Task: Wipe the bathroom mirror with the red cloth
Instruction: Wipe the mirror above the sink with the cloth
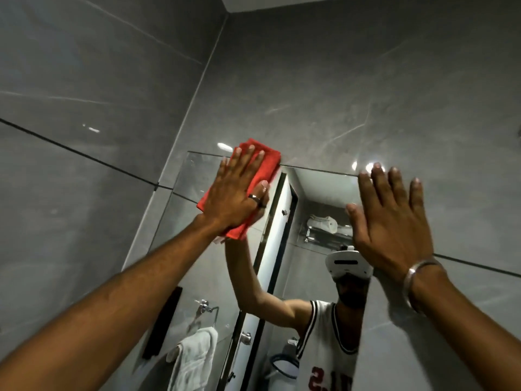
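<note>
The frameless bathroom mirror [318,187] hangs on the grey tiled wall in front of me. My left hand [236,193] lies flat on the folded red cloth [266,167] and presses it against the mirror's top left part, near the upper edge. The cloth sticks out above my fingertips and below my wrist. My right hand [392,218] is raised with its fingers spread, palm flat toward the wall at the mirror's right edge, and holds nothing. A metal bangle sits on that wrist.
Grey glossy tiles [84,193] cover the left wall, which meets the mirror wall in a corner. The mirror reflects a person wearing a headset, a door, a white towel [194,359] on a ring and a shelf with towels.
</note>
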The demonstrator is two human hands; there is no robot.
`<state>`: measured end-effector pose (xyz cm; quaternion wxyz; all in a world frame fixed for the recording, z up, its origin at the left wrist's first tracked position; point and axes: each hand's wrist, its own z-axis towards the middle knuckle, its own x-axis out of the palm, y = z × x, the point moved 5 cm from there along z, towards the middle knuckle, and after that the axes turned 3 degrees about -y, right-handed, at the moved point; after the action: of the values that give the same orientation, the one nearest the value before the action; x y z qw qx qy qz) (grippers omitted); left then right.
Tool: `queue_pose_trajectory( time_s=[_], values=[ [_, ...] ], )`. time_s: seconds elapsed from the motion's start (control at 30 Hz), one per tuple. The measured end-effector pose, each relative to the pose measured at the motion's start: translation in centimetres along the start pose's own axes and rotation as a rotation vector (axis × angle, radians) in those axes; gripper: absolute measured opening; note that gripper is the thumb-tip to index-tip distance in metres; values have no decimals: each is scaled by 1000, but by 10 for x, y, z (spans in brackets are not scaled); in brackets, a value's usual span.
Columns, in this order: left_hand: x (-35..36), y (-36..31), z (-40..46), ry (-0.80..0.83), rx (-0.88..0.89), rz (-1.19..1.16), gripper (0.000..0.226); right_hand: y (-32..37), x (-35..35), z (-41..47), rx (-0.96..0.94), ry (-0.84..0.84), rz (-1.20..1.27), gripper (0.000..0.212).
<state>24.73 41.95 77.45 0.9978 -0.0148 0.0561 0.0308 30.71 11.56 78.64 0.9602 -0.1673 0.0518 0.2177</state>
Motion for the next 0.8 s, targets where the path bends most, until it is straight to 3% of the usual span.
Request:
queue_pose_trajectory(
  time_s=[0.2,0.43,0.8],
  values=[
    [-10,35,1,-18,-4,-13,71,6,-5,8,-57,35,15,77],
    [-13,85,-2,-38,-35,-46,72,69,1,88,-483,201,23,66],
    [-21,141,1,-25,-45,-81,71,178,40,204,-783,200,-102,67]
  ],
)
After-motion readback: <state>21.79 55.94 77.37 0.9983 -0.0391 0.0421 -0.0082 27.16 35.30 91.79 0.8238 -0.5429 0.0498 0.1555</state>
